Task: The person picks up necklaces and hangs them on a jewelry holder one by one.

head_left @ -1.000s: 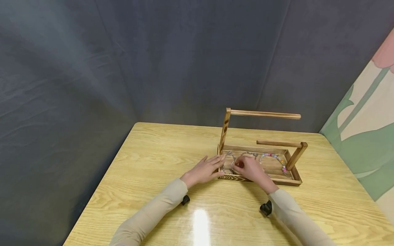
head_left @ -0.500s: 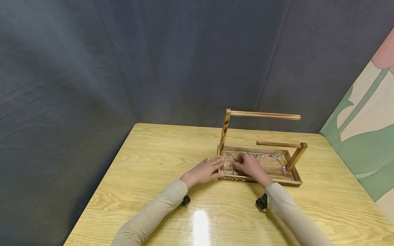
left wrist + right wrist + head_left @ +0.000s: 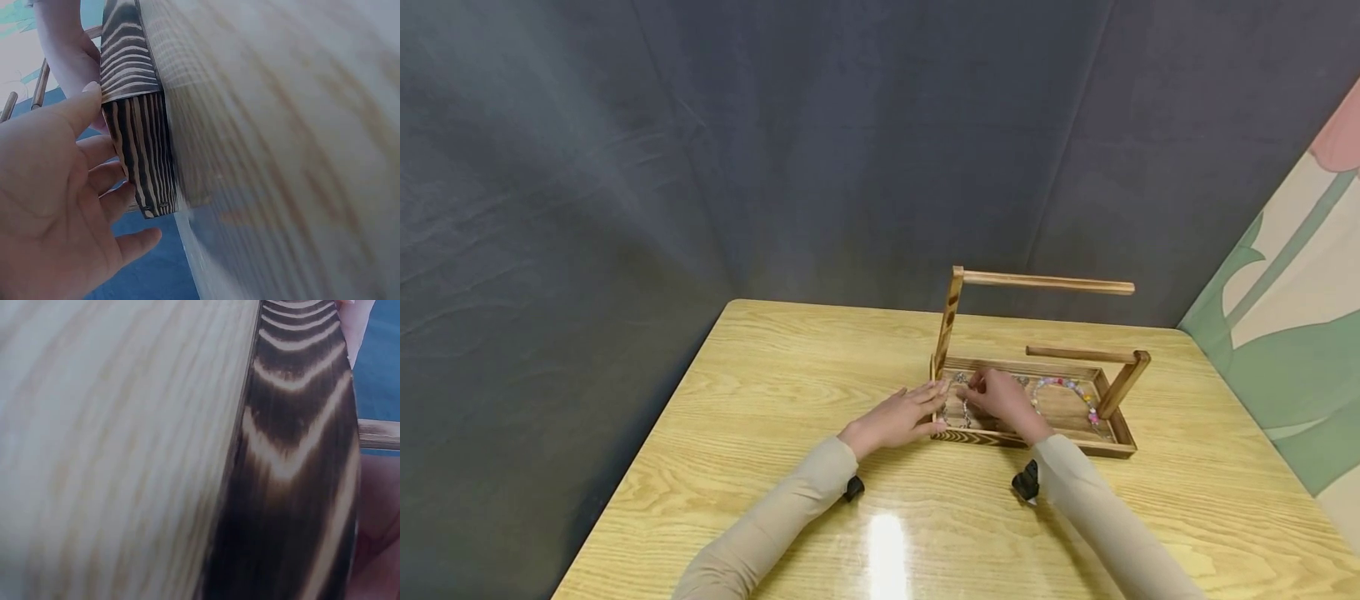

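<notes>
A dark-grained wooden jewelry tray (image 3: pixel 1045 441) stands on the table. My left hand (image 3: pixel 898 418) lies flat at its left end, fingers straight over the edge; in the left wrist view, this hand (image 3: pixel 56 187) rests against the striped end wall (image 3: pixel 142 150). My right hand (image 3: pixel 1006 402) reaches into the tray with curled fingers, its fingertips pinching at the silver chain bracelet (image 3: pixel 967 413). Right of that hand lies a colorful beaded bracelet (image 3: pixel 1088 400). Another piece of metal jewelry (image 3: pixel 1022 381) is partly hidden behind the right hand. The right wrist view shows mostly the tray's front wall (image 3: pixel 294 419).
A tall post (image 3: pixel 949 321) with a long bar (image 3: pixel 1048 282) rises at the tray's left end. At the right end, a shorter post (image 3: pixel 1123 385) carries a lower bar (image 3: pixel 1078 353) pointing left. The wooden tabletop (image 3: pixel 805 358) meets a dark curtain (image 3: pixel 850 167) behind.
My right hand has shifted left and slightly toward the back inside the tray, its fingertips following the silver chain bracelet. My left hand has stayed in place at the tray's end.
</notes>
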`<state>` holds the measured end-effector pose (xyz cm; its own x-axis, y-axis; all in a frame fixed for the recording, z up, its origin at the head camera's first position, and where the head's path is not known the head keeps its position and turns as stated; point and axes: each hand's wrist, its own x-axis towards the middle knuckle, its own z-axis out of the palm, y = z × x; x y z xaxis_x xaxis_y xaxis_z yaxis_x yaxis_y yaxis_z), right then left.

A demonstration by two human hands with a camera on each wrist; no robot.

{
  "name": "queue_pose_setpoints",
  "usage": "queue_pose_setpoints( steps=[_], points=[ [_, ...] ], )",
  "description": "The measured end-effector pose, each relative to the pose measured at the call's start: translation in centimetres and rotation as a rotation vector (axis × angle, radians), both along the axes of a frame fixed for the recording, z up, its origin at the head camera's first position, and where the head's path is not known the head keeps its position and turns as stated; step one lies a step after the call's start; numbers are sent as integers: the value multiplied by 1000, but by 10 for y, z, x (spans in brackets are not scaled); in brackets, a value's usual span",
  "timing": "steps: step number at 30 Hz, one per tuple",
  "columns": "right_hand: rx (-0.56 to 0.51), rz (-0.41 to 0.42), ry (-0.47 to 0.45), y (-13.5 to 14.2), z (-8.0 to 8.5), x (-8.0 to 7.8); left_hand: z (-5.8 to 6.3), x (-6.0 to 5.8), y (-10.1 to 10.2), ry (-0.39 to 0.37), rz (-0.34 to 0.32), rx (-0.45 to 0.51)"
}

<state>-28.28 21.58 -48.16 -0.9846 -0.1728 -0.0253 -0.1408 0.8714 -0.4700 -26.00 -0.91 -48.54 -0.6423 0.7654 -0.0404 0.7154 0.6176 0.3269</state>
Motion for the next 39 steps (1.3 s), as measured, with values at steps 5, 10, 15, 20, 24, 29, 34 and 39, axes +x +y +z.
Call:
queue_pose_setpoints(
  steps=[5, 10, 15, 20, 24, 29, 34, 39],
  points=[
    [23, 0, -7, -1, -2, -2, -2, 0, -1, -1, -3, 18],
    [59, 19, -6, -3, -3, -3, -5, -1, 0, -8, 1, 29],
    [105, 26, 0, -7, -2, -4, -5, -1, 0, -23, 8, 30],
    [129, 34, -23, -9, -2, -6, -4, -1, 0, -27, 9, 28],
    [159, 62, -59, -10, -2, -8, -4, -1, 0, -21, 7, 33],
    [227, 99, -79, -10, -3, -9, -5, 0, 1, -18, 3, 42],
    [174, 116, -93, -8, 1, -6, -4, 0, 0, -31, 6, 48],
    [69, 117, -87, -6, 5, -3, -5, 0, -1, -54, 11, 55]
  ],
)
